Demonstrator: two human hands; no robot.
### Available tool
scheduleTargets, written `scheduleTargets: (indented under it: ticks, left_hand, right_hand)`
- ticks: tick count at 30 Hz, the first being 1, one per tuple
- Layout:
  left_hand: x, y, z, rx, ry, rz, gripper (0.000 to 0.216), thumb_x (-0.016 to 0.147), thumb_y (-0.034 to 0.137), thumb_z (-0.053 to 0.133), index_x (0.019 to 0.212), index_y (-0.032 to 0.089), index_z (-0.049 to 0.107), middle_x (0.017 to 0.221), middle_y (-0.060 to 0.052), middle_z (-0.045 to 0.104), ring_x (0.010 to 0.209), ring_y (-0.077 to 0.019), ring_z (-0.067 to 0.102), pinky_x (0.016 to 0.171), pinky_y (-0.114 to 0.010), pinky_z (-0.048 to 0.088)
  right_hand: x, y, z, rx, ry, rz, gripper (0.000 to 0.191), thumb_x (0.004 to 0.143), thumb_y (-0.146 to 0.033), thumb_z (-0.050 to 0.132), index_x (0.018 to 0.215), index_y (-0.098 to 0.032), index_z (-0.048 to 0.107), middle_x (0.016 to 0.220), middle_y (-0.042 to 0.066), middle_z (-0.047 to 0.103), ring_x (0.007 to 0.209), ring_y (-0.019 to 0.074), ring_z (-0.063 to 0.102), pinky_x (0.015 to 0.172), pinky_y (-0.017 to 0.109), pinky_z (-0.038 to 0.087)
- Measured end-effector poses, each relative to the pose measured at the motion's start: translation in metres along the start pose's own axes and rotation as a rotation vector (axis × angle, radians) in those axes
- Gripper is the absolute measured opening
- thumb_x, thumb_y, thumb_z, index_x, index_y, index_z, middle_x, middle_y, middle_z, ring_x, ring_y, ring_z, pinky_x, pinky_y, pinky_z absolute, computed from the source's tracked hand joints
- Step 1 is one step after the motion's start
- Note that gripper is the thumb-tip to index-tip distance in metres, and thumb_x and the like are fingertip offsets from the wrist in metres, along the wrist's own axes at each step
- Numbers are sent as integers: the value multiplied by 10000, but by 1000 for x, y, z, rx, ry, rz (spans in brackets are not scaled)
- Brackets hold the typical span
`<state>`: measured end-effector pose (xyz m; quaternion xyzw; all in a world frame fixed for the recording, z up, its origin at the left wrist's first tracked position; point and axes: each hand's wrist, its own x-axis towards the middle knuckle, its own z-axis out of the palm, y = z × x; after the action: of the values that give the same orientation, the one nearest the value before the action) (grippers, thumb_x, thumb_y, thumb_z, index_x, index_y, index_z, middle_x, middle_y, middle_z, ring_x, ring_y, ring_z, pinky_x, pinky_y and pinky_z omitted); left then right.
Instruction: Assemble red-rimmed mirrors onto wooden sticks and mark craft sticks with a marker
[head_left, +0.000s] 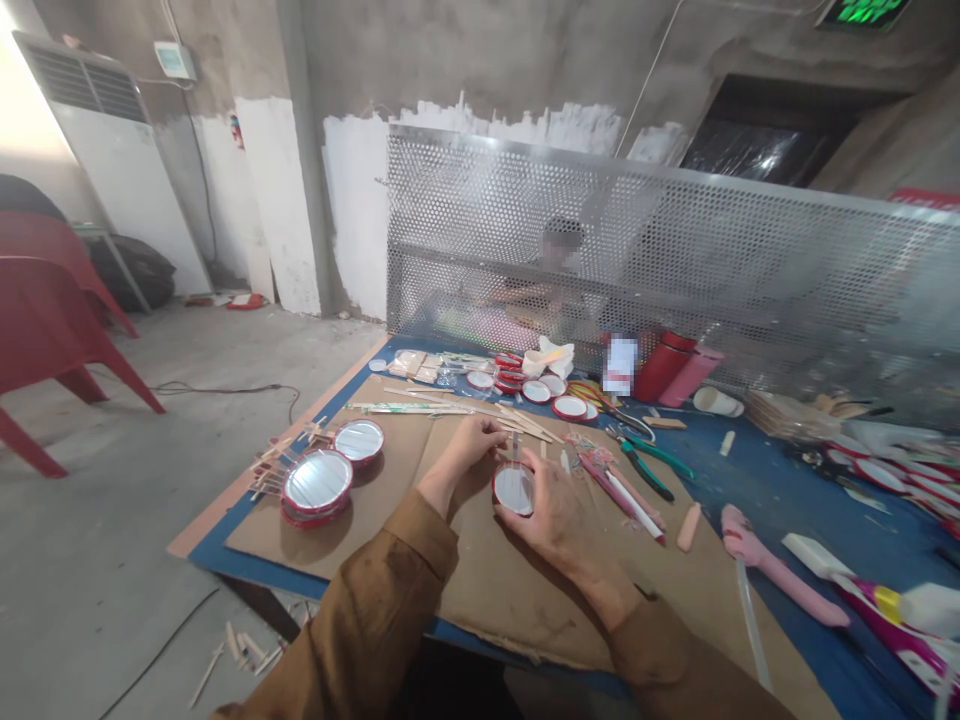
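Note:
Over the cardboard sheet (480,590), my right hand (555,515) grips a small round disc (514,490) with a red rim and a pale, shiny face. Its thumb and fingers curl around the disc's edge. A short flat strip (515,447) stands up at the disc's far edge. My left hand (472,450) is closed in a pinch just beside that strip; what lies between its fingertips is too small to make out. To the left, larger red-rimmed discs (317,482) sit in a stack, with another pair (358,441) behind, thin wooden sticks (274,468) beside them.
Green-handled pliers (645,470), a pink glue gun (780,565) and a white-and-purple tool (885,620) lie to the right. Several small discs (570,408) and a red bottle (664,365) stand at the back, before a perforated metal screen (465,200). Behind it sits a person.

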<state>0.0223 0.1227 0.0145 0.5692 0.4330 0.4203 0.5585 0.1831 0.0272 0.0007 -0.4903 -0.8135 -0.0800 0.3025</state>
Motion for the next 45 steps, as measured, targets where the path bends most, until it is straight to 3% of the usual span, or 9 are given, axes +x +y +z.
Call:
scheduleTargets:
  ticks: [45]
  left_hand:
    - [6, -12, -3, -29, -48, 15, 123, 778, 108, 642, 656, 120, 625, 620, -15, 637, 472, -72, 552, 515, -199, 425]
  right_hand:
    - [-2, 2, 6, 25, 13, 13, 741, 758, -414, 753, 1364, -99, 464, 1155, 190, 675, 1040, 340, 650, 883, 482, 534]
